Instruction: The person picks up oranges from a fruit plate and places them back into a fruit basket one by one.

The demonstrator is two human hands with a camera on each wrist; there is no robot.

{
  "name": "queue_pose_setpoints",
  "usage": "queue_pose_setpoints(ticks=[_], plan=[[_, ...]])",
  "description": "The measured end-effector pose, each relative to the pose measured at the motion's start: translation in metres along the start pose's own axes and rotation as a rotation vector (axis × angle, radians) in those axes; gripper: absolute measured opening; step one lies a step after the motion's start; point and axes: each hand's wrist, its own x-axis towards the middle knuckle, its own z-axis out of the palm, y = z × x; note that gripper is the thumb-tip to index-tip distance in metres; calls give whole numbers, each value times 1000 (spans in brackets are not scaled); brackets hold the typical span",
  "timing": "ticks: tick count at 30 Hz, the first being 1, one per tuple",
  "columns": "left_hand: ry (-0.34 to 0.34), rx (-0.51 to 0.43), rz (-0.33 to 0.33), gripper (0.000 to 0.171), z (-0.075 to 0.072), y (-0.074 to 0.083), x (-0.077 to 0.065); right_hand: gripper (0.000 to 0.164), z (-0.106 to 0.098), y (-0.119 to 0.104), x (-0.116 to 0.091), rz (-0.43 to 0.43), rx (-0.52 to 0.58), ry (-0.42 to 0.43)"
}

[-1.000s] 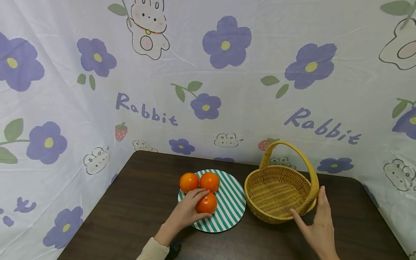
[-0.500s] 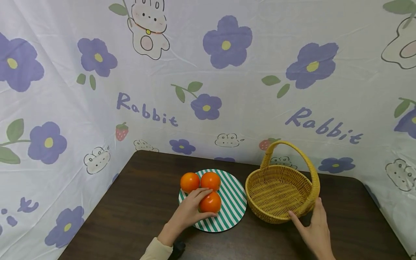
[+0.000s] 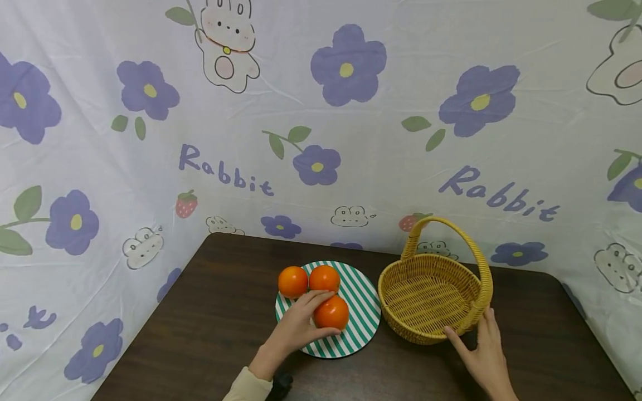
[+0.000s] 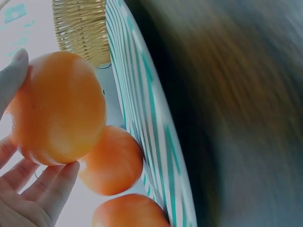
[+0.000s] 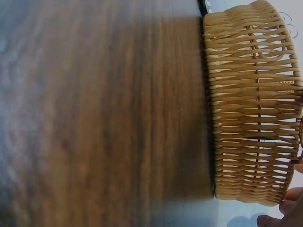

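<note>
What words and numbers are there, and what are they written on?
"Rabbit": in purple on the patterned cloth, left of the middle in the head view.
"Rabbit": on the same cloth, further right.
Purple marks at the head view's far left: cut off, not readable.
Pale writing in the left wrist view: too washed out.
No words show on the orange fruits, plate or basket, and no numbers anywhere.
</note>
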Motion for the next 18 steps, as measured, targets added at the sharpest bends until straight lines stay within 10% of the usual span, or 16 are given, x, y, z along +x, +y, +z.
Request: queue_pose_setpoints(ticks=[18], plan=[[14, -22, 46, 72, 6, 15, 20, 86, 0, 7, 2, 8, -41, -95]])
